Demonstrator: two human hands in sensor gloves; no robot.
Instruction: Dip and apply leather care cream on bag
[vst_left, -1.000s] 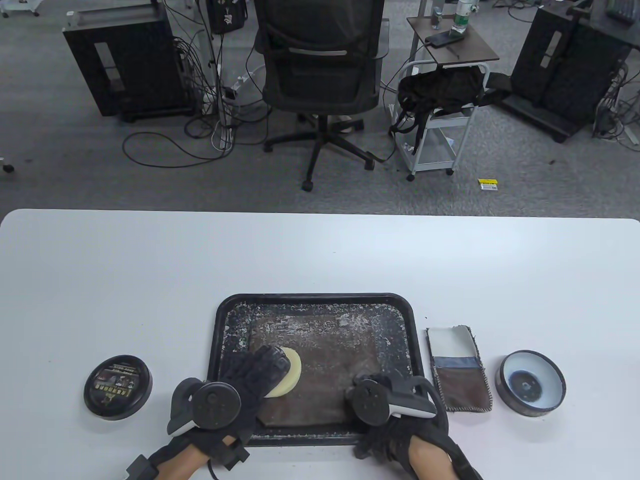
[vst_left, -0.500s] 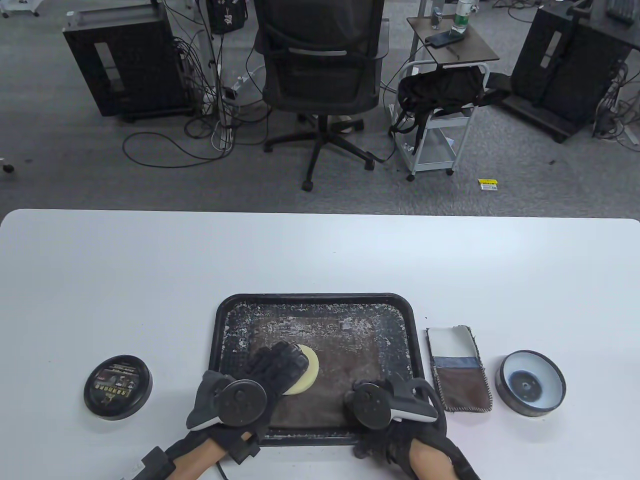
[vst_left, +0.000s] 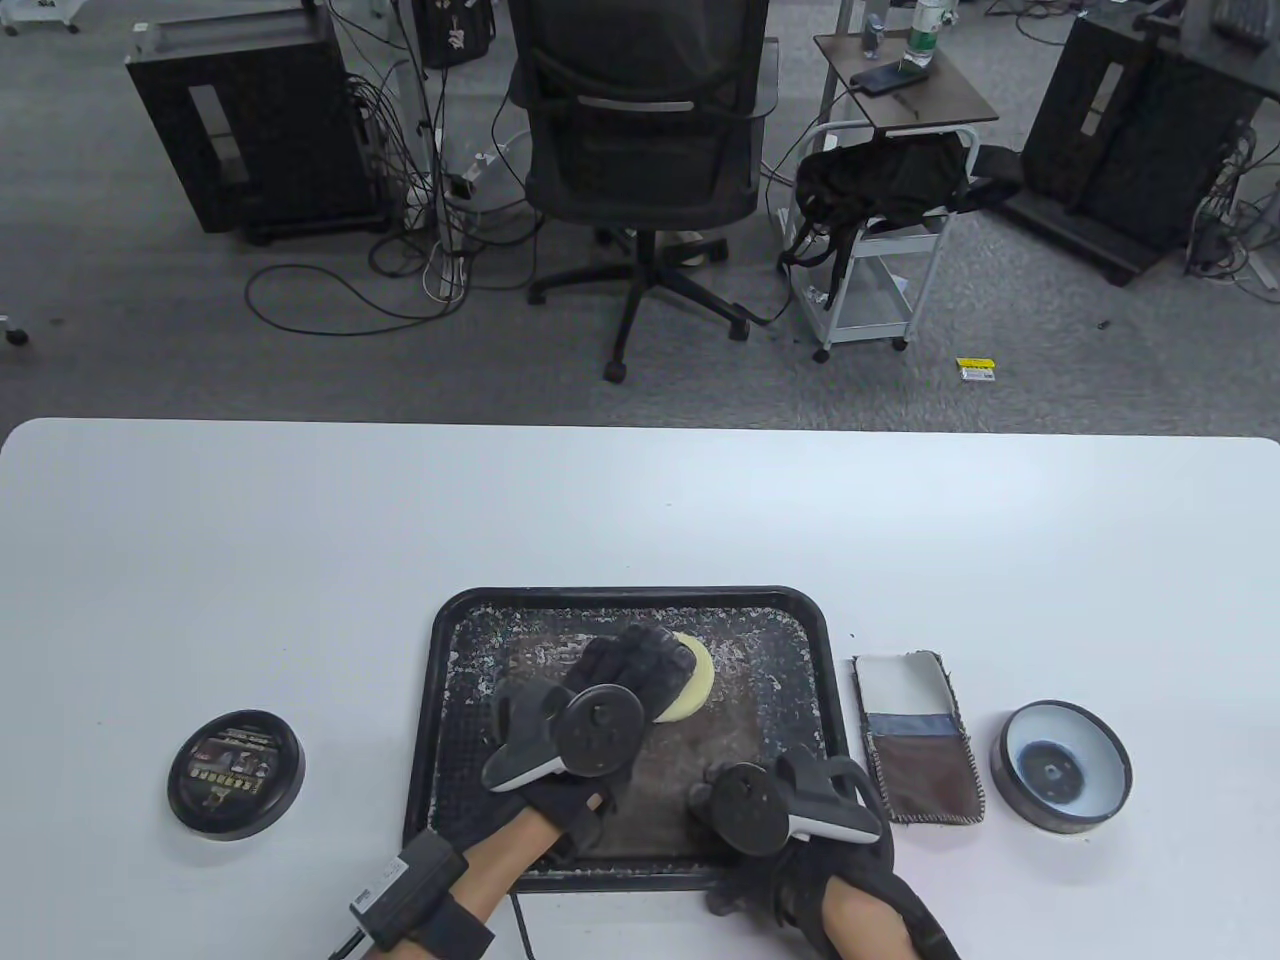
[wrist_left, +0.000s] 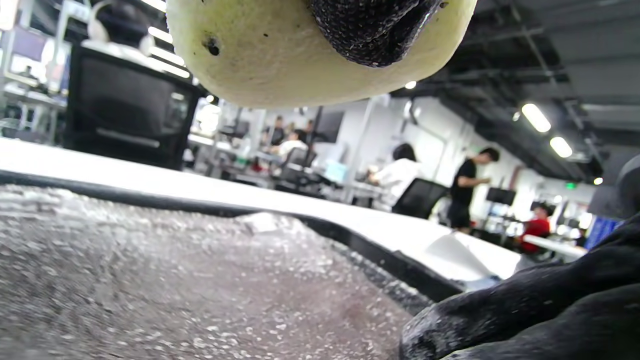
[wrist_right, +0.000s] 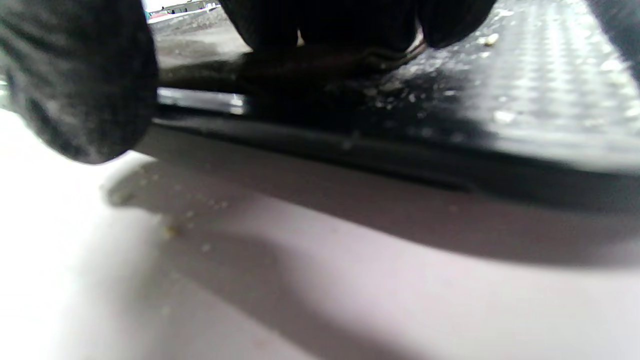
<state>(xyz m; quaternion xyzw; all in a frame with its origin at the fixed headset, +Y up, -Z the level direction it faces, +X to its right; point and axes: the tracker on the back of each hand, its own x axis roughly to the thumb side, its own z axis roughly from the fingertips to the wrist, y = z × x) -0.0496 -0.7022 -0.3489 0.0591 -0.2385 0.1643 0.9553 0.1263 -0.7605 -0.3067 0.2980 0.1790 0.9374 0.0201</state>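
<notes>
The brown leather bag lies flat inside a black tray near the front edge of the white bench, its surface mottled with pale flecks of cream, thickest toward the far side. The left hand reaches over the bag's far half with its fingers curled over a round yellow sponge, gripping it; in the left wrist view the sponge hangs from the top edge with a gloved fingertip dug into its underside, and it sits just above the flecked leather — whether it touches I cannot tell. Beyond it the tray's far rim runs close, so little leather is left ahead of the sponge on that side, while the near and right parts of the bag lie open.

The right hand rests at the tray's front right corner. The tracker hides it from above; in the right wrist view dark fingers bear down on the bag's near edge inside the rim, but whether they are straight or curled I cannot tell.

Left of the tray, well apart, sits a black round lid with a printed label. To the right, just beside the tray, lies a small folded cloth swatch, and past it the open tin of cream. The far half of the bench is bare white surface up to its edge.
</notes>
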